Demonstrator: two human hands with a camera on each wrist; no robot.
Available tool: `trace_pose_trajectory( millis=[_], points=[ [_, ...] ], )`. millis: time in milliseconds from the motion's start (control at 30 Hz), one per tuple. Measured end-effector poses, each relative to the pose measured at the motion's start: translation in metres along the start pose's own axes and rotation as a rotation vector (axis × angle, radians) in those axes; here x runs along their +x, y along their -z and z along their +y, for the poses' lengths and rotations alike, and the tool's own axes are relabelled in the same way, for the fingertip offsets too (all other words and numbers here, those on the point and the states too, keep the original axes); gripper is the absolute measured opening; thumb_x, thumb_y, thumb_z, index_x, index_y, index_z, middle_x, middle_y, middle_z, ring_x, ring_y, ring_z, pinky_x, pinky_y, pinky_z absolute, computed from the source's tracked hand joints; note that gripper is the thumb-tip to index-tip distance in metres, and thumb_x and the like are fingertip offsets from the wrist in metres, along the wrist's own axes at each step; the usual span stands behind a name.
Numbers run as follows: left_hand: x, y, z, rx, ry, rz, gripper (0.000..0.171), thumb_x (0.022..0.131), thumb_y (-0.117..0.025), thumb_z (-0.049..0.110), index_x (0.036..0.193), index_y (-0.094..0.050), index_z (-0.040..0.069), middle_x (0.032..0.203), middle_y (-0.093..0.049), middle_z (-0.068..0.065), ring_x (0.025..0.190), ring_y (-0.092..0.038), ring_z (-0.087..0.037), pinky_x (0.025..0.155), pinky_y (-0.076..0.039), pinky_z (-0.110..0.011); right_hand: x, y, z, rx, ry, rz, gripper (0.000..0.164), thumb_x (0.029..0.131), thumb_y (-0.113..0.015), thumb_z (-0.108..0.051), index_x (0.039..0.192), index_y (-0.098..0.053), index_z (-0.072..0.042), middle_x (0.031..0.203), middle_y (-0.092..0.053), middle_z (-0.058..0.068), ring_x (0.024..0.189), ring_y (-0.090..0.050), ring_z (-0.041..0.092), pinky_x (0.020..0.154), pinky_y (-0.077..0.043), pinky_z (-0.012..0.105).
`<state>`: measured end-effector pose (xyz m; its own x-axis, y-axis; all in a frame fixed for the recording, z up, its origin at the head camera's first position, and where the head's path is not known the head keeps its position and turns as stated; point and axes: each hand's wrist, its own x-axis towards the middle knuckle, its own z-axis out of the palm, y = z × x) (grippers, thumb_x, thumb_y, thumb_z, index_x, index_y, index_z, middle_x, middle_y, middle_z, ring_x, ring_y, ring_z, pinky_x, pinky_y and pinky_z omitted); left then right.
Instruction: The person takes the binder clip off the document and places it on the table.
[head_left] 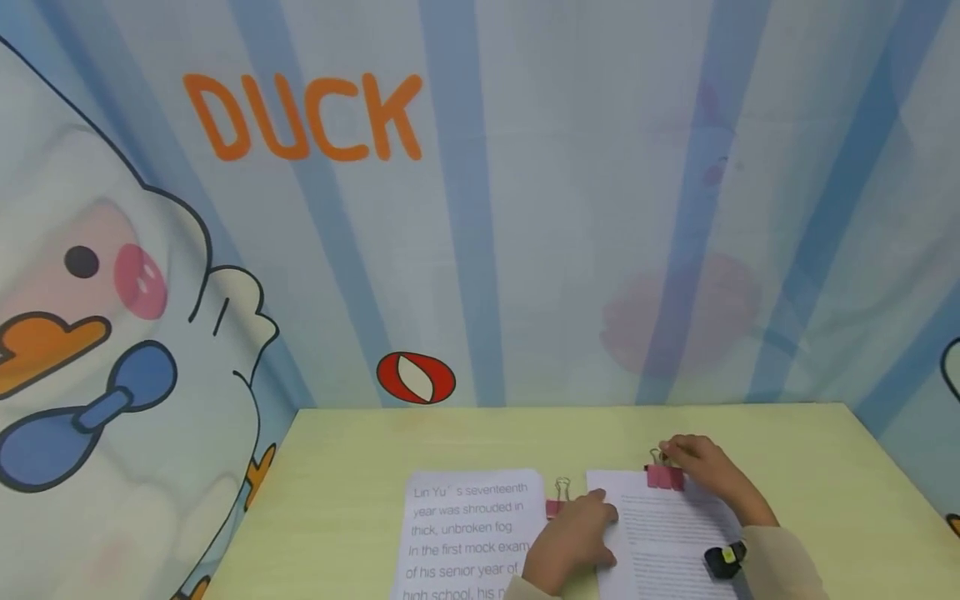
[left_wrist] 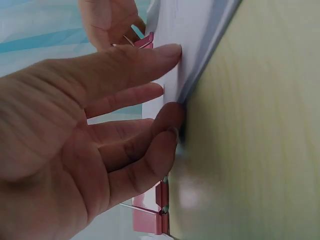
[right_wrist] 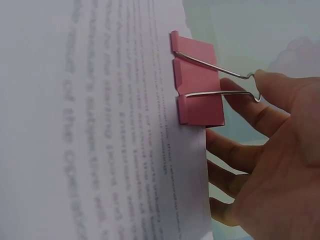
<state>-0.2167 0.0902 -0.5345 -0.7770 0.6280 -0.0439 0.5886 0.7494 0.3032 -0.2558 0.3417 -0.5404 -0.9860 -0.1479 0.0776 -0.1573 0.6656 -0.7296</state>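
Note:
My right hand pinches the wire handles of a pink binder clip at the top edge of a stack of printed paper. In the right wrist view the clip sits over the paper's edge, thumb at the wire ends and index finger behind the clip. My left hand rests at the stack's left edge, fingers spread. The left wrist view shows its thumb straight against the paper, with the last two fingers bent beside the edge. A second pink binder clip stands left of the stack, partly hidden by this hand.
Left of my left hand lies a sheet with large print. All of this is on a pale yellow table, with a striped duck-print curtain behind it. A small black device is on my right wrist.

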Motion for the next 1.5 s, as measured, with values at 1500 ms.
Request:
trace_pose_trajectory(
  millis=[1500],
  points=[
    [-0.002, -0.002, 0.004, -0.007, 0.024, 0.020, 0.044, 0.064, -0.093, 0.020, 0.104, -0.075, 0.018, 0.114, -0.064, 0.007, 0.095, -0.060, -0.007, 0.087, -0.049, -0.021, 0.022, 0.025, -0.004, 0.182, -0.129, -0.276, 0.041, 0.101, -0.061, -0.027, 0.115, -0.067, 0.011, 0.108, -0.065, 0.014, 0.100, -0.057, 0.025, 0.088, -0.048, 0.043]
  ],
)
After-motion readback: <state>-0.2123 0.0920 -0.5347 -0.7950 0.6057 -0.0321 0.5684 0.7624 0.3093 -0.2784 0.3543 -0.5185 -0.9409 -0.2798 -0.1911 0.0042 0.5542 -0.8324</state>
